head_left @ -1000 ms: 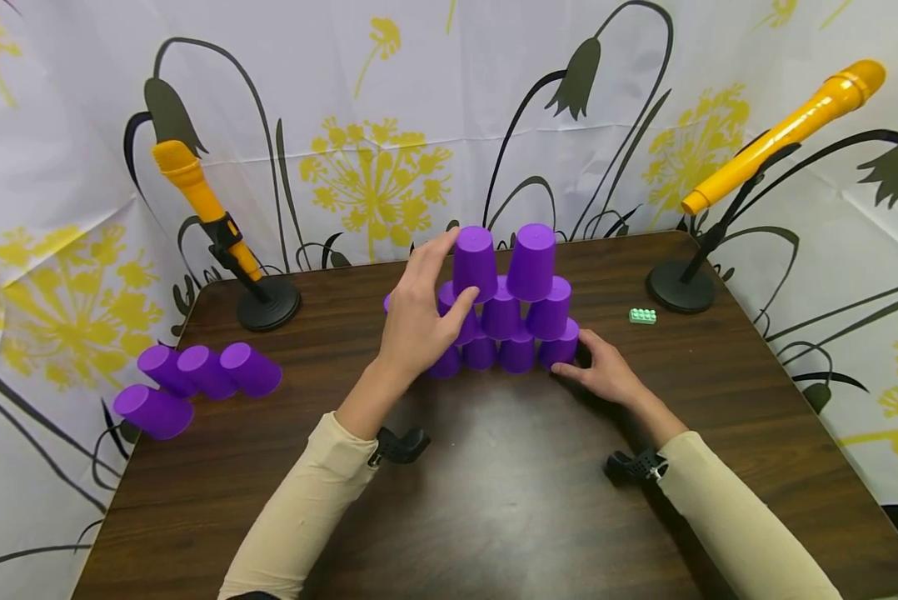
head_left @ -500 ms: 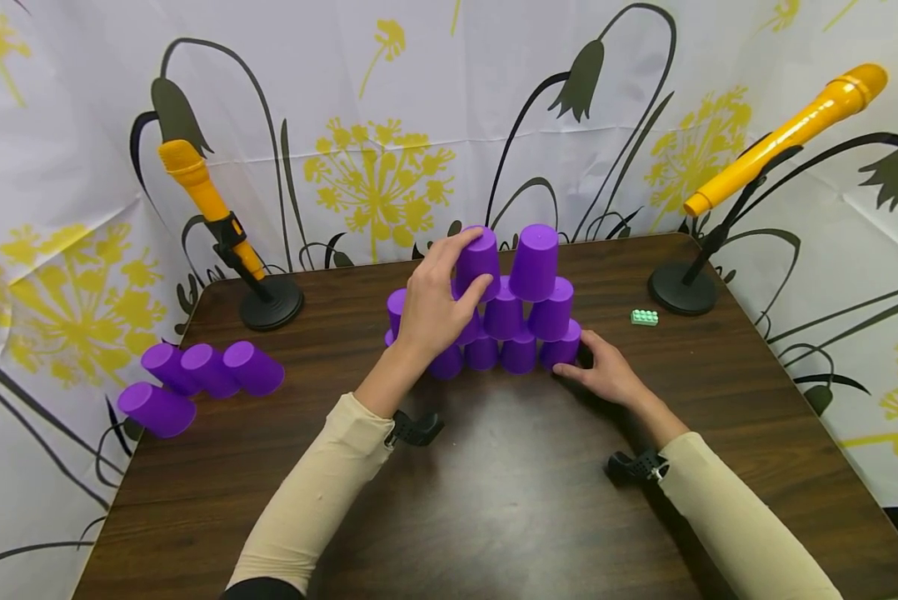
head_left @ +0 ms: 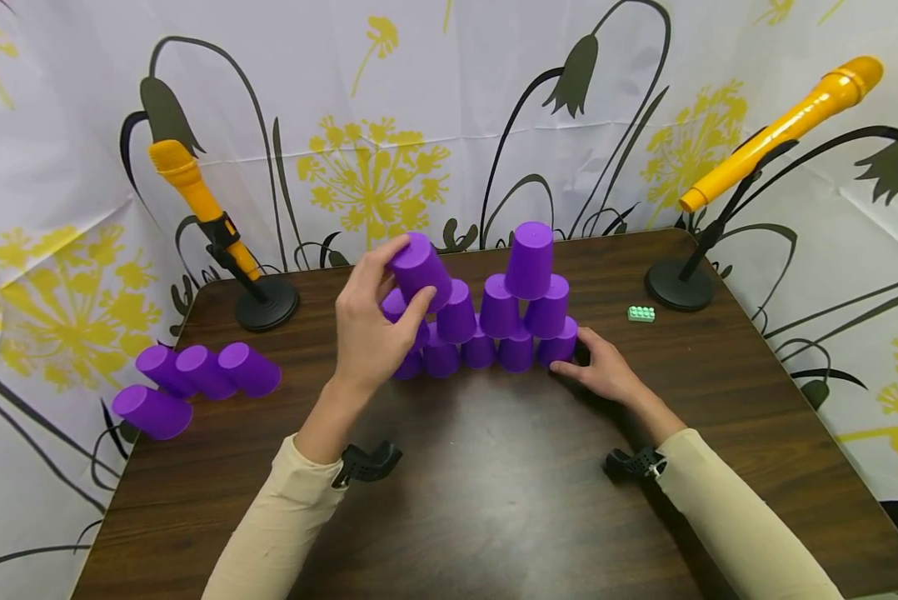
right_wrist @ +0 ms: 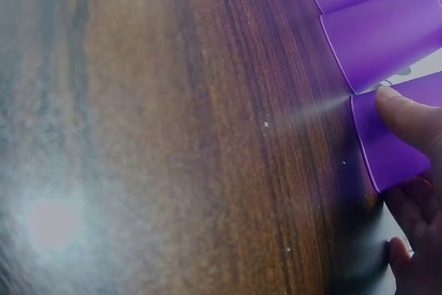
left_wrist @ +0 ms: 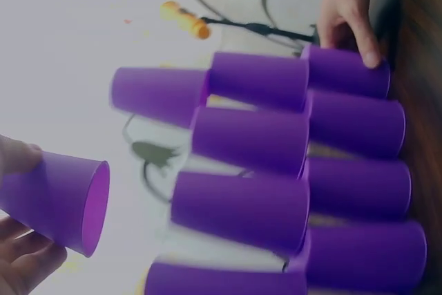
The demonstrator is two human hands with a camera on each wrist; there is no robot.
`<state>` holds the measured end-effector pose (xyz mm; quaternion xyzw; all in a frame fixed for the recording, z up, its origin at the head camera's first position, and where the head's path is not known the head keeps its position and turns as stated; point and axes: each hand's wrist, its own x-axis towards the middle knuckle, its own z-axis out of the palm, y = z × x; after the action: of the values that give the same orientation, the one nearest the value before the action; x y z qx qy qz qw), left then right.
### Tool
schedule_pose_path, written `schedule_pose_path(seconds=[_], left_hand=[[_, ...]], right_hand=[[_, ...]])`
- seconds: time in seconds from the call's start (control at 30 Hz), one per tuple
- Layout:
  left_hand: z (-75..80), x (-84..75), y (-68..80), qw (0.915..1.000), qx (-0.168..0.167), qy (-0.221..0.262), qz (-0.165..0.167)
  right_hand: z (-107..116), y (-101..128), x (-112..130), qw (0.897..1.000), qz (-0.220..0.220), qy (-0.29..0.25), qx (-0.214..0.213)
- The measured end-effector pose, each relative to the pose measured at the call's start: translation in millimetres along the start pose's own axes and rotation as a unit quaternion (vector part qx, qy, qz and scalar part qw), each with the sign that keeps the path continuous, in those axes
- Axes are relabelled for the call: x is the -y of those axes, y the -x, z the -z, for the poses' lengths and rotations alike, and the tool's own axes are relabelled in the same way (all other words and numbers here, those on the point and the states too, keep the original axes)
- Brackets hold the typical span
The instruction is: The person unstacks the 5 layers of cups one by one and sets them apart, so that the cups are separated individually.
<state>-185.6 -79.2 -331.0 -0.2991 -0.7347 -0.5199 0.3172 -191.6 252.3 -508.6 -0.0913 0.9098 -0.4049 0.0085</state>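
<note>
My left hand [head_left: 374, 321] holds an upside-down purple plastic cup [head_left: 421, 271] between thumb and fingers, over the left part of a cup stack. In the left wrist view the held cup [left_wrist: 59, 202] is apart from the stack, its rim facing the cups below. The stack has a bottom row, a second row of upside-down cups [head_left: 456, 312], and one cup [head_left: 531, 260] on top at the right. My right hand [head_left: 605, 369] grips the bottom row's right-end cup [head_left: 556, 346], thumb at the front and fingers behind, as the right wrist view shows on that cup [right_wrist: 383, 146].
Several more purple cups [head_left: 207, 372] are grouped at the table's left. Yellow microphones on black stands are at the back left [head_left: 194, 196] and back right [head_left: 786, 137]. A small mint-green toy brick [head_left: 641, 314] lies right of the stack on the dark wooden table [head_left: 494, 500].
My left hand first reached the left top cup, then took hold of it and carried it leftward off its two supporting cups. The right hand has stayed at the right-end cup.
</note>
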Motion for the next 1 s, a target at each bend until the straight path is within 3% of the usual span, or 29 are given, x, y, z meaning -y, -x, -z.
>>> schedule_pose_path(seconds=[0.17,0.3,0.4,0.5,0.57,0.8,1.0], left_hand=[[47.8,-21.4,16.0,0.9979,-0.043,-0.044,0.021],[84.7,-18.8,36.1,0.9881,-0.103,-0.098,0.058],[110.9,-10.0,52.3,0.9745,-0.156,-0.134,0.089],[134.3,-0.4,68.0,0.9563,-0.197,-0.174,0.129],[152.1,14.2,82.6,0.9438,-0.204,-0.213,0.148],[200.9,67.2,137.3,0.8816,-0.231,-0.337,0.236],[220.7,91.6,162.8,0.8483,-0.19,-0.405,0.283]], right_hand=[[-0.4,-1.6,1.2,1.0,0.001,0.001,0.004],[0.1,-1.7,0.8,1.0,0.005,0.006,0.002],[0.5,-0.9,0.4,1.0,0.004,0.007,0.0],[0.5,-0.2,0.5,1.0,0.002,0.004,0.001],[0.6,-0.2,0.9,1.0,0.002,0.002,0.001],[0.5,0.4,2.7,1.0,-0.001,0.0,0.003],[-0.3,0.0,1.8,1.0,-0.002,-0.003,0.003]])
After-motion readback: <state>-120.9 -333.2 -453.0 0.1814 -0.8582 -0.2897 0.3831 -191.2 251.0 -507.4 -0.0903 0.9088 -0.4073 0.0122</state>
